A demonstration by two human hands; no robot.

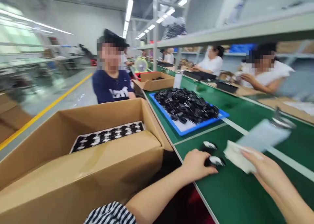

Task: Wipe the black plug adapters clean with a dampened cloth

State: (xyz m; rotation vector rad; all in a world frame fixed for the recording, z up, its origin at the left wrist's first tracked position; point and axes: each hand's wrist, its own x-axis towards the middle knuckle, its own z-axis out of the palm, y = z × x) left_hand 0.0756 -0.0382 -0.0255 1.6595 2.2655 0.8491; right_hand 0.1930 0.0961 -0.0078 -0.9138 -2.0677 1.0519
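My left hand (196, 165) is low over the green bench, its thumb and fingers closed round a small glossy black part (217, 161). Just beyond it lies a second black part (209, 146), slightly blurred. A folded white cloth (239, 157) is pinched in my right hand (266, 166), a short way to the right of the black parts. Behind the cloth, a translucent bottle with a metal top (266, 135) appears tilted in the view.
A blue tray (181, 132) heaped with black parts sits farther up the bench (245, 198). At left stands a large open carton (80, 171) with rows of black parts inside. Beyond it is a person (111, 83); others work across the bench. A shelf (233, 31) runs overhead.
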